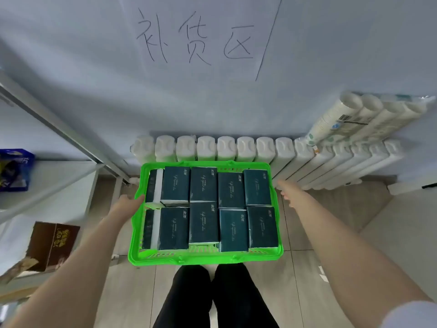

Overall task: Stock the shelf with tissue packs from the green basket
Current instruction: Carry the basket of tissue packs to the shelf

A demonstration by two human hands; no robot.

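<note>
Ten teal tissue packs below handwritten "补货区"

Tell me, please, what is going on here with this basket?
A person stands over a green basket filled with dark tissue packs in two rows. Their left hand is at its left rim, though a grip is unclear; their right hand hovers open beside its right rim. The shelf stands to the left.
</note>
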